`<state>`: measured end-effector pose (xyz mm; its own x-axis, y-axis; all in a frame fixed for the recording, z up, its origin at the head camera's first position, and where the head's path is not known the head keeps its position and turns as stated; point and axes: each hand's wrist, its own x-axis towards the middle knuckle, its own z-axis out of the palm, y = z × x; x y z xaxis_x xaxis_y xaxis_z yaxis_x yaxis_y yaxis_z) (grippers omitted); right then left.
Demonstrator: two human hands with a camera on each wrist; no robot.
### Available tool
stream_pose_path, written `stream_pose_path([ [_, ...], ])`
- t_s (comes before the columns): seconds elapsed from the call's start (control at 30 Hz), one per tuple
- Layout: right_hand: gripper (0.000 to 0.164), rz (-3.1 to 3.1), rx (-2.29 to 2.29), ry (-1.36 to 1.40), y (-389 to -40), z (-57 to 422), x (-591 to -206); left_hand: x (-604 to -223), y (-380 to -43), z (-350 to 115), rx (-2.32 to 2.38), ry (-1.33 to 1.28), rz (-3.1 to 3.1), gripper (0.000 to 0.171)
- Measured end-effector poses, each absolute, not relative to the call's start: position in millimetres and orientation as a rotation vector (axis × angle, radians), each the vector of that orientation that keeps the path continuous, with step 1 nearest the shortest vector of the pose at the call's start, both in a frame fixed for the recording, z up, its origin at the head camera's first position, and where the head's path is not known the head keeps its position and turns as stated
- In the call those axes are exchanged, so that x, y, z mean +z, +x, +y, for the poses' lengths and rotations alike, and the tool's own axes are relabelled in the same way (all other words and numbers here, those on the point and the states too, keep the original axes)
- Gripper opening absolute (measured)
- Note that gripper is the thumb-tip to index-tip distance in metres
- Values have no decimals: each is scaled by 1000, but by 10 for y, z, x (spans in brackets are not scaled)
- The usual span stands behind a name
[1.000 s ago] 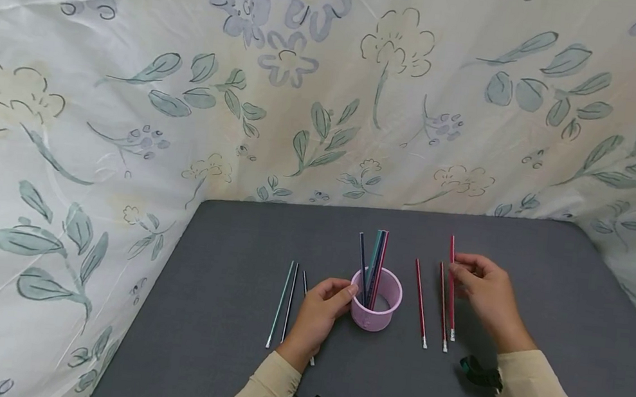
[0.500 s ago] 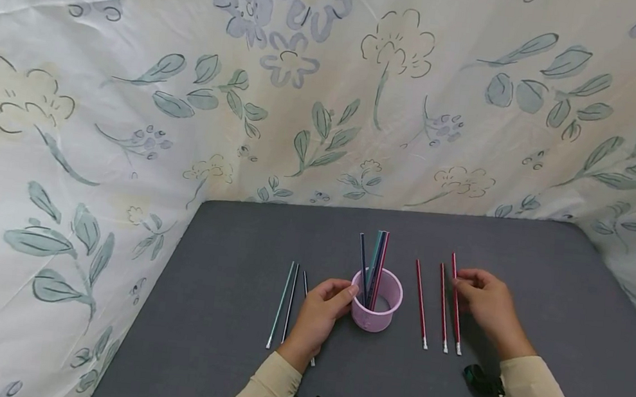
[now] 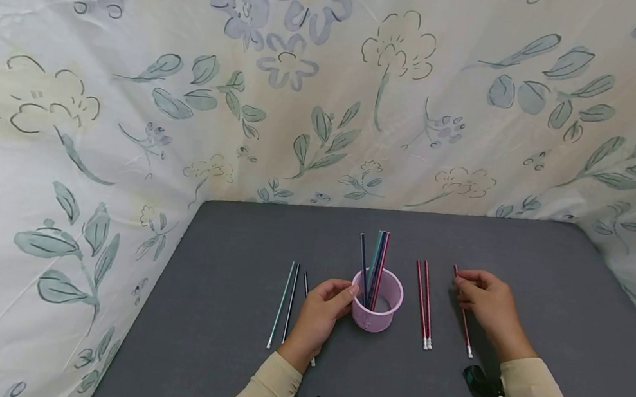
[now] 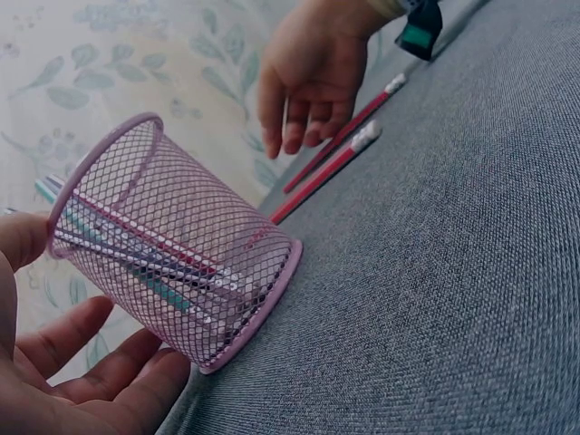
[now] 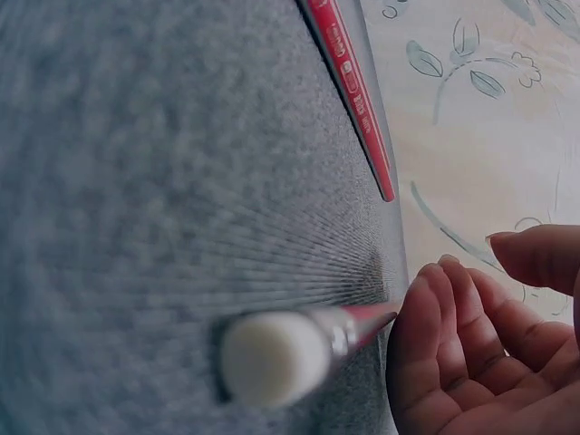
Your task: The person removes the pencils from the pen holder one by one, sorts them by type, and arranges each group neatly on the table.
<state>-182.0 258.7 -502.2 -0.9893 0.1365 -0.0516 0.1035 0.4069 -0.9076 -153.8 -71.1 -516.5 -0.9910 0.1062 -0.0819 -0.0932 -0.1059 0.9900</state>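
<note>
My left hand [image 3: 314, 318] holds a pink mesh pencil cup [image 3: 371, 321], thumb at the rim and fingers along its side. Several pencils stand in the cup, teal, dark and red. At the right, my right hand [image 3: 486, 303] is over a red pencil [image 3: 467, 337] lying on the table. In the right wrist view its thumb [image 5: 544, 258] is apart from the fingers, which reach beside that pencil's far end; the white eraser [image 5: 276, 360] faces the camera. Two more red pencils [image 3: 427, 304] lie side by side between cup and right hand.
Left of the cup lie a teal pencil [image 3: 281, 304] and a dark pencil [image 3: 292, 299]. Another dark pencil [image 3: 306, 282] is partly hidden by the left hand. Grey cloth [image 3: 391, 387] covers the table; a floral curtain [image 3: 329, 96] hangs behind it.
The right hand has lowered its red pencil to the table and loosened its grip. The middle red pencil has shifted left beside the first. The left hand and cup have stayed put.
</note>
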Motion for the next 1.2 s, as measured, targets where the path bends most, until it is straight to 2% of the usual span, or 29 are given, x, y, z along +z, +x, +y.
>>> stream_pose_path([
  [0.43,46,-2495,1869,-112,-1856,2504,-5093,-5208,-1529,-715,2261,52,2010,30],
  [0.83,47,-2513,1838,12,-1824,2157,-4778,-5219,-1513,-733,2254,62,2002,29],
  [1.2,34,-2501,1830,170,-1927,1866,-4607,-5205,-1535,-699,2260,54,2010,30],
])
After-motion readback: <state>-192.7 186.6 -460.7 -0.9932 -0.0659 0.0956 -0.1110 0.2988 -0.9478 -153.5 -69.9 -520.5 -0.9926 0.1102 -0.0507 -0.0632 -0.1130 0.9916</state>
